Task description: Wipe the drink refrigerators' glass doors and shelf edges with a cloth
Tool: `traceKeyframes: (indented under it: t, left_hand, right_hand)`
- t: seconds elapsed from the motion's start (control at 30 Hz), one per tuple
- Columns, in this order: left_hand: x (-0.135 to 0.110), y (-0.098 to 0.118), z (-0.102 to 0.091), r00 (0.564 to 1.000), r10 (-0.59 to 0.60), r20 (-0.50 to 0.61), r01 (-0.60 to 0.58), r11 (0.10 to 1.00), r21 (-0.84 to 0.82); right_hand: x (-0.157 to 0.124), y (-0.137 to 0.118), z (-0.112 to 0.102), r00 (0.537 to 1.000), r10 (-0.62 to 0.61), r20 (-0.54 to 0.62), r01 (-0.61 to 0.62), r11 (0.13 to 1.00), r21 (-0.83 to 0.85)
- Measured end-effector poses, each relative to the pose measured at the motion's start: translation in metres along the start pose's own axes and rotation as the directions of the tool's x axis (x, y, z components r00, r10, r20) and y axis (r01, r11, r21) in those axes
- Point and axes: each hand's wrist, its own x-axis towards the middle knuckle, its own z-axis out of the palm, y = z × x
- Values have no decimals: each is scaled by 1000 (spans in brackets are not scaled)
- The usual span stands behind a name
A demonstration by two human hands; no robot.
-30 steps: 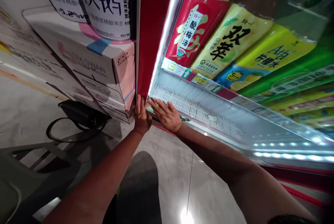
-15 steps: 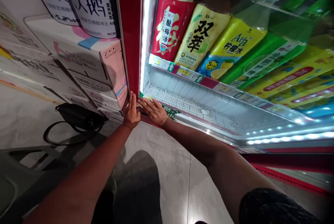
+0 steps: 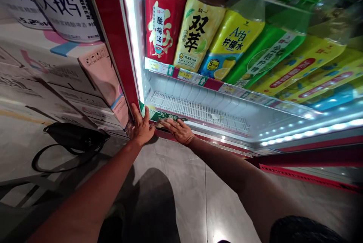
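My left hand (image 3: 142, 126) lies with its fingers apart on the lower left corner of the red fridge frame (image 3: 113, 27). Close to its right, my right hand (image 3: 180, 131) stretches its fingers flat along the fridge's bottom front edge. A green strip with white lettering (image 3: 166, 115) runs along that edge, partly covered by both hands. Above it, behind the front, is a white wire rack (image 3: 198, 110). What lies right under the right fingertips is hard to make out.
Drink bottles (image 3: 198, 33) stand on the lit shelf above price tags (image 3: 185, 76). Left of the fridge are stacked cartons (image 3: 99, 73) with large beer cans (image 3: 66, 6) on top. A black bag (image 3: 75, 137) rests on the grey floor (image 3: 187, 182).
My view has shifted, so the fridge appears further left. Both hands have slid right along the bottom edge, uncovering more of the green strip, and my left fingers have spread.
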Motion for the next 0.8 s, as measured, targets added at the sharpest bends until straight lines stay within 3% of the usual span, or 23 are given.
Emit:
traceKeyframes:
  t: [0.07, 0.17, 0.3, 0.4, 0.53, 0.63, 0.8]
  left_hand:
    - [0, 2, 2, 1000, 15, -8, -15, 1000, 4]
    - [1, 0, 4, 998, 49, -26, -49, 999, 24]
    - [3, -2, 6, 990, 123, -75, -119, 991, 53]
    - [3, 5, 7, 991, 86, -102, -80, 995, 54]
    - [-3, 20, 11, 995, 25, -92, -19, 998, 65]
    - [-10, 28, 18, 997, 53, -49, -49, 995, 84]
    - [-15, 29, 26, 994, 106, 0, -106, 993, 53]
  right_hand:
    - [-6, 6, 7, 999, -50, -11, 50, 999, -13]
    - [-10, 14, 15, 987, -100, -127, 82, 986, -145]
    - [-21, 33, 28, 921, -222, -321, 103, 932, -348]
    - [-34, 45, 34, 883, -339, -323, 183, 885, -428]
    - [-49, 49, 32, 915, -225, -335, 61, 898, -437]
    - [-63, 54, 35, 920, -127, -370, -44, 906, -421]
    - [-81, 64, 42, 930, -134, -342, -30, 901, -432]
